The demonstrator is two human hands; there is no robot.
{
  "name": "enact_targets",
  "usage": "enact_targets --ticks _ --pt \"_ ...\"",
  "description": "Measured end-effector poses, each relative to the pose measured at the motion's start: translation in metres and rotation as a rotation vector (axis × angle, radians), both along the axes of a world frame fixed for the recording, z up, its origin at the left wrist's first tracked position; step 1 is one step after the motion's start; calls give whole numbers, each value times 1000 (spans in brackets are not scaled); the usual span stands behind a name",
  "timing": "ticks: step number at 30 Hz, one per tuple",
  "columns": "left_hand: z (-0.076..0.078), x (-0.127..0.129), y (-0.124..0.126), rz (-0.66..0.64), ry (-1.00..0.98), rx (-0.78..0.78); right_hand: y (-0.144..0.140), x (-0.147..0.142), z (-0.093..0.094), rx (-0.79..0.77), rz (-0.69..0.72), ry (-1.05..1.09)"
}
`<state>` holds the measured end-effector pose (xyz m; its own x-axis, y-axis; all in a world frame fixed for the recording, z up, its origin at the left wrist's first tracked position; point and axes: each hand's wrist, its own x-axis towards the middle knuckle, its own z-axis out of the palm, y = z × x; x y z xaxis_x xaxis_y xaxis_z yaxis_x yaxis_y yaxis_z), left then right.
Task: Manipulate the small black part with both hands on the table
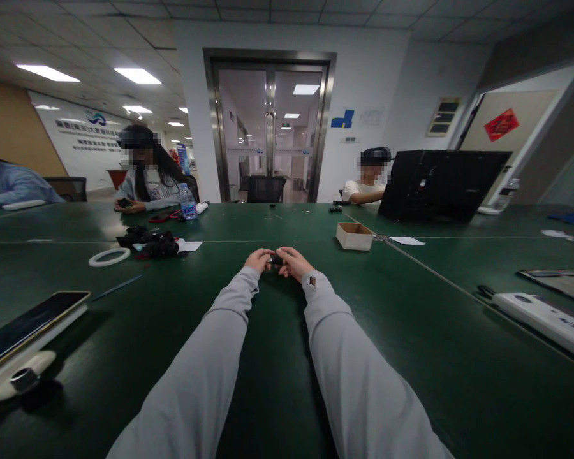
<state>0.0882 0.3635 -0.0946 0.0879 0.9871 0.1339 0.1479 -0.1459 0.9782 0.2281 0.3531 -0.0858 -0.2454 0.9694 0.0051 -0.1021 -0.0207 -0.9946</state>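
Both arms, in light grey sleeves, reach out over the green table [272, 395]. Between my fingertips is a small black object [276, 259] with a shiny, metal-looking end on its left side; its kind is too small to make out. My left hand [258, 260] pinches that shiny end. From the other side, my right hand [293, 262] has its thumb and fingers closed on the black part. The hands are close together, just above the tabletop, and the fingers partly cover the object.
Ahead on the right stands an open small box [356, 237]. To the left lie black gear [148, 242], a white tape roll [109, 257] and a phone [33, 325]. A white power strip [545, 322] is at right. Several people sit across the table, near a black monitor [440, 185].
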Motion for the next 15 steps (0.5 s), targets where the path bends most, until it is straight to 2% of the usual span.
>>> enact_targets --ticks 4,8,12,15 --pt "3 0 -3 -15 29 -9 1 -1 0 2 45 -48" --pt "3 0 -4 10 56 14 -1 1 2 -31 36 30" --pt "4 0 -5 19 69 -40 -3 2 3 -55 42 61" --pt "2 0 -4 22 73 10 -3 2 3 -55 73 47"
